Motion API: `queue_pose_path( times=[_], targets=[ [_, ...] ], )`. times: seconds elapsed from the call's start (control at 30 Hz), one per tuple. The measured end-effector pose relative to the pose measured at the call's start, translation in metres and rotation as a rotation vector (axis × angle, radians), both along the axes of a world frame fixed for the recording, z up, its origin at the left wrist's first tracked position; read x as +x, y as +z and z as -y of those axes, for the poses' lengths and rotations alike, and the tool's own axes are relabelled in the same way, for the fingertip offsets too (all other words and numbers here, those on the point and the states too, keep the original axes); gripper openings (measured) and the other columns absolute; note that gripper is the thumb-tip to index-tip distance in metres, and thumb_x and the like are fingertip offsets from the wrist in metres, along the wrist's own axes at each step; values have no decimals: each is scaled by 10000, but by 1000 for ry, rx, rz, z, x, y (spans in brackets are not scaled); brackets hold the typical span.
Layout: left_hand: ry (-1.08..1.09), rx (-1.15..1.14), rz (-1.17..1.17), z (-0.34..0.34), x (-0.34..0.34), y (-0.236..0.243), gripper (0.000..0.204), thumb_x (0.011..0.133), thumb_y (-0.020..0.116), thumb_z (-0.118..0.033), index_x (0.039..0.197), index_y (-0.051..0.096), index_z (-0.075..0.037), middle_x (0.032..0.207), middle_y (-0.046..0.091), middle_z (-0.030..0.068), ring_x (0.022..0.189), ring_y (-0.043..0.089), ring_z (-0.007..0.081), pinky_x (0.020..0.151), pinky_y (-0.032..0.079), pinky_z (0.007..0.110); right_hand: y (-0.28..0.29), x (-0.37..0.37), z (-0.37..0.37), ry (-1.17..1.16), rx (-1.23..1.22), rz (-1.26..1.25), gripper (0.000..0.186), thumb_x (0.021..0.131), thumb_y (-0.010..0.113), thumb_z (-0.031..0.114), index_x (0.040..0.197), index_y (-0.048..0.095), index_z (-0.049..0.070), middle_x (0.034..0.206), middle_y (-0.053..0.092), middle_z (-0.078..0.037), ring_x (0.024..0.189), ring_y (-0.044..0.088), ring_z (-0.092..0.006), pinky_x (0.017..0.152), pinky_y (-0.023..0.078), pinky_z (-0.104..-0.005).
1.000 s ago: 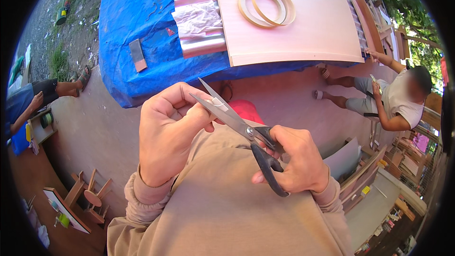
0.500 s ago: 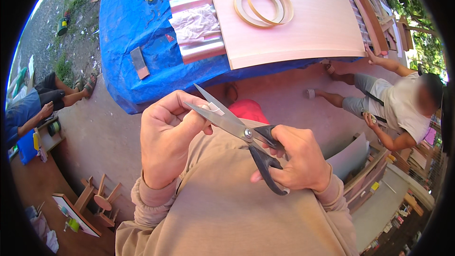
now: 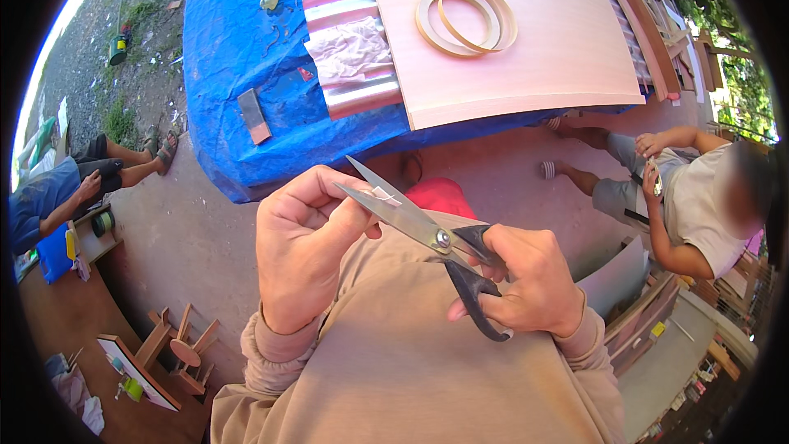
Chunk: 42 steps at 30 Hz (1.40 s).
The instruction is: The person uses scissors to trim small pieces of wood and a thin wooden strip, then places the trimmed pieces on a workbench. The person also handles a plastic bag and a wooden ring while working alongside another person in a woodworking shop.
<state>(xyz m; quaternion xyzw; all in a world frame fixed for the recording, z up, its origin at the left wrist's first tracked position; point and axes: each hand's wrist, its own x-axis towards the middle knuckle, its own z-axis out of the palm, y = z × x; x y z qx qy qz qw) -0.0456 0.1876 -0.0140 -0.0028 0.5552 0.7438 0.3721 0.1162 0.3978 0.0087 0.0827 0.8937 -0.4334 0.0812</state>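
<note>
Wearing a blue shirt and dark shorts, a person (image 3: pixel 39 205) in sandals is out at nine o'clock. At eight o'clock I see a wooden stool (image 3: pixel 185 351) with a round seat. A blue tarp (image 3: pixel 215 90) spreads around ten to eleven o'clock, with a flat dark-and-brown block (image 3: pixel 253 113) lying on it.

My left hand (image 3: pixel 302 251) is raised near the middle of my view, thumb and forefinger pinched together on a small white strip (image 3: pixel 385 196); a blade partly hides those fingertips. Beyond it, towards twelve o'clock, a crumpled white cloth (image 3: pixel 352 49) rests on a corrugated metal sheet (image 3: pixel 355 99).

The white strip sits between the blades of my scissors (image 3: pixel 426 228). These stand partly apart, their tips aimed at ten o'clock and their black handles at four to five. Past them, between twelve and one o'clock, pale hoops (image 3: pixel 426 26) lie on a broad, light board (image 3: pixel 575 66).

My right hand (image 3: pixel 540 279) is clamped round the scissors, thumb in the lower loop, fingers about the upper one. Out at three o'clock, a co-worker (image 3: pixel 686 205) in a pale shirt and grey shorts holds something small, too unclear for me to tell.
</note>
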Motion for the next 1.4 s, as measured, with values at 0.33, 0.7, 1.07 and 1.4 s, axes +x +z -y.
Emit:
queue_pose_path(
  times=[0.33, 0.7, 1.07, 1.4],
  targets=[
    [-6, -66, 15, -3, -3, 3, 70, 1031, 657, 25, 1030, 721, 53, 978, 767, 119, 830, 696, 137, 755, 536, 274, -5, 0, 4, -14, -17, 29, 608, 692, 1027, 463, 853, 637, 25, 714, 650, -82, 547, 600, -216, 532, 473, -335],
    [-64, -27, 13, 4, -9, -2, 83, 1044, 711, -34, 1023, 724, 45, 994, 799, 131, 887, 751, 139, 768, 584, 273, -3, -5, 10, -48, 5, -44, 587, 732, 1018, 448, 827, 622, 25, 648, 608, -93, 495, 567, -234, 505, 439, -320],
    [-5, -83, 78, 4, -20, -23, 191, 1107, 640, -94, 1168, 673, 84, 1142, 760, 204, 1023, 801, 276, 883, 672, 325, -14, -3, -3, -292, -105, 134, 465, 853, 966, 297, 751, 601, 27, 527, 520, -40, 490, 437, -51, 466, 330, -268],
    [32, 199, 482, -1, -22, -78, 239, 1111, 581, -110, 1166, 665, 107, 1254, 728, 265, 1296, 695, 443, 1102, 612, 430, -51, 18, 4, -457, -201, 267, 452, 899, 930, 345, 779, 673, -7, 541, 544, 7, 508, 430, -30, 471, 305, -264]
  ],
)
